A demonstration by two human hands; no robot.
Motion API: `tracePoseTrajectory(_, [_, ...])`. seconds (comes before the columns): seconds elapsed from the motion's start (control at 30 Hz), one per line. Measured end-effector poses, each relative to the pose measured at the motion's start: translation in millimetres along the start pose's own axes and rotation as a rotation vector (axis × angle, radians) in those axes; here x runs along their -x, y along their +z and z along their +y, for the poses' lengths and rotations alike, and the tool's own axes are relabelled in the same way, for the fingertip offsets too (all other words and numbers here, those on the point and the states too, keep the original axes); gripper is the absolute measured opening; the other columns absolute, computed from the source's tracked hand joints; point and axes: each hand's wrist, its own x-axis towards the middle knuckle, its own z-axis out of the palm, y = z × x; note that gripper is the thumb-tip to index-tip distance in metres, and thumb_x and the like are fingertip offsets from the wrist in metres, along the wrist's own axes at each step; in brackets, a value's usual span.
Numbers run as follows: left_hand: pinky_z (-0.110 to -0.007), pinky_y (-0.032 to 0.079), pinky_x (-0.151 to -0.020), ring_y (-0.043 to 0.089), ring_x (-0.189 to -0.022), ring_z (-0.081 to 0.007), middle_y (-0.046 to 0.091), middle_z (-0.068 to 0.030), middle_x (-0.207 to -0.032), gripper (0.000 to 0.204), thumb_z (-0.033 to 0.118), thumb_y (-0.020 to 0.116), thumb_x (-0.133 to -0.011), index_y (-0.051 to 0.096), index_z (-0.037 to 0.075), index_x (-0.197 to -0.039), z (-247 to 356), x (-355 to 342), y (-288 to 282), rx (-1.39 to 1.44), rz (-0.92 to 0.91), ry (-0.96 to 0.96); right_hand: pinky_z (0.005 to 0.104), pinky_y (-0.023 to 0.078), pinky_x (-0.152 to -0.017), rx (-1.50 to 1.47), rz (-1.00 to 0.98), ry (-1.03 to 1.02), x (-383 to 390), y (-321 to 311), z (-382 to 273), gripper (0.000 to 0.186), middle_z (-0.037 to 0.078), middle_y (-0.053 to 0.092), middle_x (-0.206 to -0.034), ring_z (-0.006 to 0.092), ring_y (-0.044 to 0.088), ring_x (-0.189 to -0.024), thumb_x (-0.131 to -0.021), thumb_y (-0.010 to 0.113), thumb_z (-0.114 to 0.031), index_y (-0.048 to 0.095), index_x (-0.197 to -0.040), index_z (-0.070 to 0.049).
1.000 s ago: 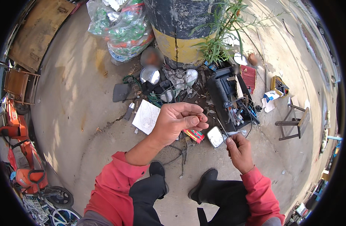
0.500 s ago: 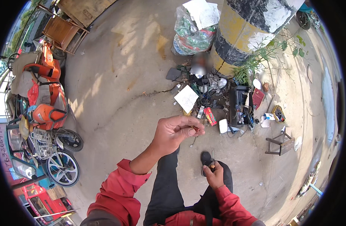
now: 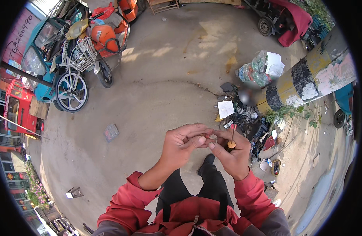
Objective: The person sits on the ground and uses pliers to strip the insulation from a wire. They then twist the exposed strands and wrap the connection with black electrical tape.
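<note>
My left hand (image 3: pixel 177 145) is raised in front of me, its thumb and fingers pinching a small reddish-brown piece (image 3: pixel 207 135) too small to name. Close beside it is my right hand (image 3: pixel 235 157), closed around a screwdriver (image 3: pixel 231 144) with a yellowish handle end and a thin shaft pointing away from me. The right thumb and fingertips come right up to the small piece; whether they also grip it I cannot tell. Below the hands show my dark trousers and one dark shoe (image 3: pixel 207 164).
Beyond my right hand, scrap and a white square sheet (image 3: pixel 225 109) lie by a striped pillar (image 3: pixel 303 84). A bag of bottles (image 3: pixel 253 72) stands behind. To the left are a bicycle (image 3: pixel 72 91), orange seats (image 3: pixel 105 39) and a flat grey thing (image 3: pixel 111 132) on the concrete.
My right hand has risen from near my knee with the screwdriver and met my left hand at the small piece. The view has turned left, so the pillar and scrap sit further right.
</note>
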Motion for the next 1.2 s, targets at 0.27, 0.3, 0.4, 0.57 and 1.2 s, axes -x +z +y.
tracePoseTrajectory(0.27, [-0.038,0.060,-0.089,0.068,-0.107,-0.0273,0.065,-0.0255,-0.121,0.032,-0.003,0.060,-0.096,0.055,-0.011,-0.128,91,142,-125,-0.017,0.194,0.190,0.0257,0.041,-0.053,0.061,-0.291,-0.180,26,183,-76,0.015,0.005,0.058,-0.069,0.0113,0.053,-0.059,-0.077,0.077,-0.002,0.074,-0.092,0.002])
tracePoseTrajectory(0.3, [-0.038,0.060,-0.089,0.067,-0.108,-0.0273,0.065,-0.0255,-0.122,0.032,-0.003,0.060,-0.096,0.055,-0.011,-0.128,107,164,-142,-0.021,0.233,0.204,0.0260,0.041,-0.054,0.045,-0.339,-0.218,30,210,-85,0.014,0.005,0.058,-0.069,0.0123,0.054,-0.058,-0.078,0.077,-0.002,0.074,-0.091,0.002])
tracePoseTrajectory(0.4, [-0.037,0.060,-0.089,0.067,-0.109,-0.0269,0.065,-0.0254,-0.122,0.032,-0.003,0.059,-0.097,0.055,-0.012,-0.127,145,230,-189,-0.030,0.338,0.212,0.0278,0.042,-0.054,0.015,-0.484,-0.286,45,286,-108,0.009,0.005,0.057,-0.066,0.0168,0.053,-0.057,-0.081,0.075,-0.003,0.073,-0.088,0.002])
tracePoseTrajectory(0.57, [-0.037,0.061,-0.087,0.068,-0.106,-0.0271,0.067,-0.0250,-0.118,0.031,-0.002,0.061,-0.096,0.056,-0.013,-0.125,192,320,-265,0.013,0.477,0.285,0.0287,0.038,-0.054,-0.049,-0.800,-0.298,58,405,-152,0.007,0.005,0.055,-0.066,0.0132,0.048,-0.059,-0.083,0.072,-0.002,0.067,-0.082,0.003])
tracePoseTrajectory(1.2, [-0.036,0.061,-0.083,0.072,-0.098,-0.0281,0.069,-0.0234,-0.108,0.030,-0.002,0.062,-0.095,0.056,-0.013,-0.123,287,532,-581,0.295,1.010,0.347,0.0244,0.038,-0.056,-0.139,-1.544,-0.050,95,871,-180,0.007,0.000,0.056,-0.071,0.0047,0.046,-0.065,-0.089,0.065,-0.002,0.064,-0.086,0.004])
